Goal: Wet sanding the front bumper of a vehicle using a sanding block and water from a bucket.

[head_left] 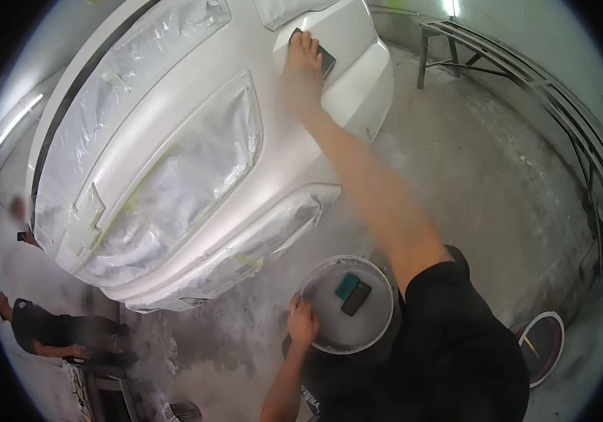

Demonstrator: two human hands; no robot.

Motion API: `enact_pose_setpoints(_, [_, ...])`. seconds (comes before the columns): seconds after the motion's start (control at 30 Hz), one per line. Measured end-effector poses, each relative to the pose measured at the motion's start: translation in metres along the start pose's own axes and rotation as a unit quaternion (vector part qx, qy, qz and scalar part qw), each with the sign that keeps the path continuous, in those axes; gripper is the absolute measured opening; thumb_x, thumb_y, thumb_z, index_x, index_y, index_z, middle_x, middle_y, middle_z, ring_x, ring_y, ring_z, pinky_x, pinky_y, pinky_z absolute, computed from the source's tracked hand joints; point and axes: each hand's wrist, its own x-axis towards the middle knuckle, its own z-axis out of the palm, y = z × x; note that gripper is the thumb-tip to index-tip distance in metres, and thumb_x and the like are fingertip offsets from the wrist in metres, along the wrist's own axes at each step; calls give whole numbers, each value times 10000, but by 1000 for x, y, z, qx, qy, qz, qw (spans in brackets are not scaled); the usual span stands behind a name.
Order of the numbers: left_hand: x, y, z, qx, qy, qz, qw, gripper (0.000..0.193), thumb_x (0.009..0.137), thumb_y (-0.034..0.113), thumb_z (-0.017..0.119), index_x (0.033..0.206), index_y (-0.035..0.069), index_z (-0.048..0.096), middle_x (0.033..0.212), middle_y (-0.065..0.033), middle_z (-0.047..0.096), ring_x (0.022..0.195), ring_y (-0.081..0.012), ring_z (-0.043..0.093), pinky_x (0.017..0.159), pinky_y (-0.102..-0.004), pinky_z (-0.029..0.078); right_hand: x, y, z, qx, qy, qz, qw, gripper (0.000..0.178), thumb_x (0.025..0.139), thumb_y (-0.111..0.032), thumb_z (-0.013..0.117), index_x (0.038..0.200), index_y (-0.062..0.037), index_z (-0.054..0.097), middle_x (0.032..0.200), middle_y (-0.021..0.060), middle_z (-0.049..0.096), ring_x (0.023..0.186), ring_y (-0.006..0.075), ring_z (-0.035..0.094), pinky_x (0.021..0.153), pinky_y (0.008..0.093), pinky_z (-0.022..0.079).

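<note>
My right arm reaches far forward across a white car body (280,133) whose windows and lamps are covered with clear plastic film (196,176). Under the fingers of my right hand (303,67), a dark flat sanding pad (327,62) lies against the white panel; the hand is closed over it and hides its middle. Close to my body, my left hand (303,322) grips the rim of a round bucket (391,302). Greyish, cloudy water seems to fill this bucket. Inside it are a green pad (347,286) and a dark brown pad (356,299), side by side.
A long metal rack (519,74) runs along the right wall. Low at the right stands another bucket (560,337) with a yellow stick in it. A person in dark clothes (62,330) is at the far left. The concrete floor (456,162) looks dusty and stained.
</note>
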Motion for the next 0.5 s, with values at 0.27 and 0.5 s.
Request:
enact_pose_setpoints(0.27, [-3, 5, -7, 14, -1, 7, 1000, 352, 888, 85, 730, 1238, 93, 757, 1308, -71, 739, 1494, -383, 503, 1078, -555, 525, -11, 17, -25, -50, -77, -153, 984, 580, 963, -45, 581, 1538, 4, 526, 1573, 245, 524, 1459, 450, 497, 1212, 592, 381])
enact_pose_setpoints(0.5, [0, 3, -8, 52, -6, 6, 999, 347, 877, 82, 730, 1223, 89, 757, 1301, -78, 741, 1494, -383, 506, 1066, -561, 532, -104, -29, -26, 82, -95, -20, 992, 527, 1008, -46, 543, 1514, 94, 504, 1598, 339, 486, 1467, 511, 482, 1252, 598, 357])
